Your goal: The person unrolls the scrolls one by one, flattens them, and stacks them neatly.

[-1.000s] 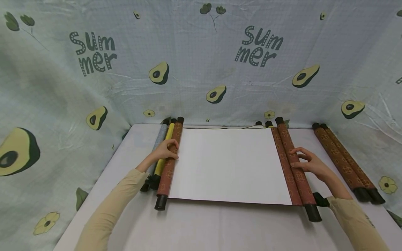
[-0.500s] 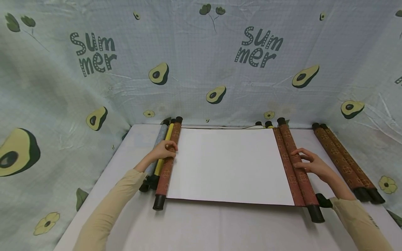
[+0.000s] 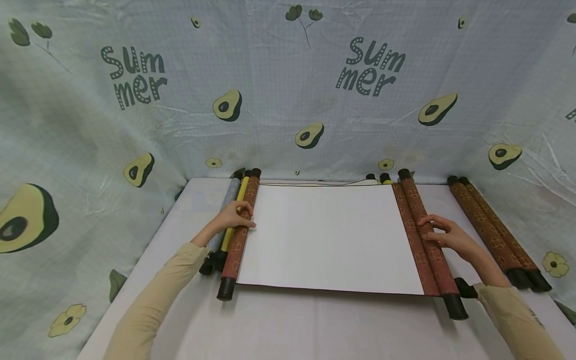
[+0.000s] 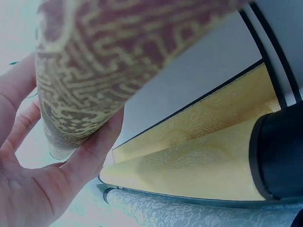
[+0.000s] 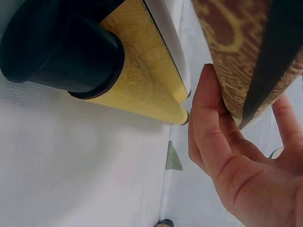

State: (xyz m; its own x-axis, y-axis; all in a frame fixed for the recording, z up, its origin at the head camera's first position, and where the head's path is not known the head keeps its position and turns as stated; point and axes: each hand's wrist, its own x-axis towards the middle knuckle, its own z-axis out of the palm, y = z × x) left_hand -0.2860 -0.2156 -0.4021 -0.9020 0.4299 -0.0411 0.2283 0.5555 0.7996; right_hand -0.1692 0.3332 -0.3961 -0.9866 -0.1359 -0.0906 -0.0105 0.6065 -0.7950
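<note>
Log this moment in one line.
left hand: holds left red roller; right hand: holds right red roller; white sheet: spread between; yellow scroll: partly beneath

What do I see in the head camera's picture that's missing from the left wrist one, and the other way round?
Only the head view: the right hand, two brown rolls at the far right and the printed word "summer".

Only the left wrist view: the left palm and a flat yellow strip beside the yellow roll.

Both: the left hand, the reddish roll it grips, the yellow roll and the gray roll.

The cloth [image 3: 274, 70] reads "summer" twice, upper left and upper right; print on the right sleeve [image 3: 517, 317] is illegible.
</note>
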